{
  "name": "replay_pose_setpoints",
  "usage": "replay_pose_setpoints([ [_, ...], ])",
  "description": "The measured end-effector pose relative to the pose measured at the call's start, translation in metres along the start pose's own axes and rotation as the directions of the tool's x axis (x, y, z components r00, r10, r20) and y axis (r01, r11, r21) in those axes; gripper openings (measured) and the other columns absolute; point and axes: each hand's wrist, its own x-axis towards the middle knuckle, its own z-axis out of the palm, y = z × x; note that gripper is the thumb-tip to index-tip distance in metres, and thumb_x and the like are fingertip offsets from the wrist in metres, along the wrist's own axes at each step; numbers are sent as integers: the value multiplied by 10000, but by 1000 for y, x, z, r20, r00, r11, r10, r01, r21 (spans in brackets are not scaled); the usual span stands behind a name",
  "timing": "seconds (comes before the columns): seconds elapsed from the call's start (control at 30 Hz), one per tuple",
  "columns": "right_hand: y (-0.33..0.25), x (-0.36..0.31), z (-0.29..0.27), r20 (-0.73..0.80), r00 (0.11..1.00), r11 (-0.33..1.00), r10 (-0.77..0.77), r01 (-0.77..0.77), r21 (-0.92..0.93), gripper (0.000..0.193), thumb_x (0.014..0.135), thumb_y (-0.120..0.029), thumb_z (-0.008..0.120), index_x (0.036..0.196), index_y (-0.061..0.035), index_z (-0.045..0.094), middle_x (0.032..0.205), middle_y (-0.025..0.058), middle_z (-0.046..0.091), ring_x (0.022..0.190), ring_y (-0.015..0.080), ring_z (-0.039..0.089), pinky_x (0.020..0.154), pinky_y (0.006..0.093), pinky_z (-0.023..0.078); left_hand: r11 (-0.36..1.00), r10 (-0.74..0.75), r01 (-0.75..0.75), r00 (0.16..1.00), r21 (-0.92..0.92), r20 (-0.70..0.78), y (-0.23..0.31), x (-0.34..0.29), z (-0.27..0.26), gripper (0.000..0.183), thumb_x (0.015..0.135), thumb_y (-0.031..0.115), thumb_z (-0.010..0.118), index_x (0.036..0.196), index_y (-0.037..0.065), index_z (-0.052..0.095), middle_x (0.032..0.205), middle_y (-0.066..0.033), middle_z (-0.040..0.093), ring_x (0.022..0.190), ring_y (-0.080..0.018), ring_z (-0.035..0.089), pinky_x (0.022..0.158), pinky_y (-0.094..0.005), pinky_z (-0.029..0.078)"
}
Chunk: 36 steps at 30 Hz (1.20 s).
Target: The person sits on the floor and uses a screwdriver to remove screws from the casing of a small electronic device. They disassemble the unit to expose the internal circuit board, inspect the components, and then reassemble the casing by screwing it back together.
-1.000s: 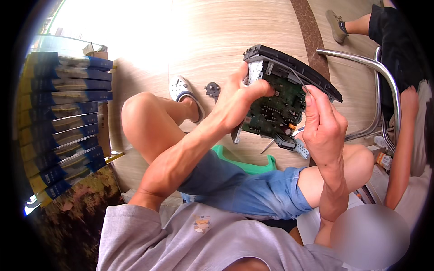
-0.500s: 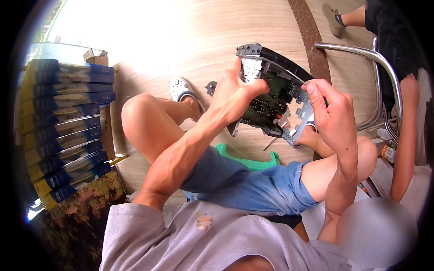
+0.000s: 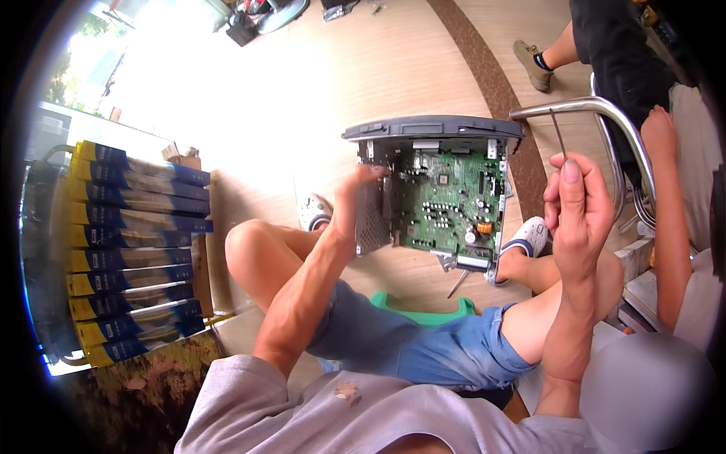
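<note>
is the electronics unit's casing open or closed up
Open: the unit in the left hand shows its bare green circuit board, no cover over it.

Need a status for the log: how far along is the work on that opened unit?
Done: the case is open, the green circuit board bare inside the grey unit. In hand: the left hand holds the unit up by its left side; the right hand holds a thin metal tool upright, clear of the board. Left: the board sits in its frame, not lifted out.
</note>
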Motion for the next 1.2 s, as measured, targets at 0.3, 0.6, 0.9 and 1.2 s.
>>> replay_pose_setpoints([
  [0.3,-7,-11,9,-12,974,950,-228,220,-223,249,1030,-74,533,1234,17,644,740,51,640,621,93,604,557,252,468,999,15,-11,997,-42,79,-16,6,31,720,820,498,551,1384,51,536,1263,-179,626,1091,-346,654,884,-559,559],
  [0.6,-14,-9,14,31,932,886,-362,354,-300,262,1009,-39,554,1243,9,661,748,97,675,564,139,637,532,279,492,999,46,-45,999,-24,15,-24,10,7,716,844,495,563,1387,29,533,1290,-172,620,1106,-326,659,911,-536,573],
  [0.9,-28,-10,28,104,838,760,-535,532,-374,239,958,-9,625,1185,40,683,753,116,670,543,169,614,497,297,477,982,68,-55,996,-181,65,-28,3,26,742,860,552,573,1392,36,530,1229,-142,655,1031,-271,676,882,-421,576],
  [1.2,-31,-4,26,161,763,674,-626,633,-380,273,930,10,646,1199,45,672,726,94,646,503,179,568,457,308,451,989,58,-49,996,-141,63,-29,3,31,741,880,591,545,1370,35,542,1164,-122,667,966,-228,680,805,-388,588],
])
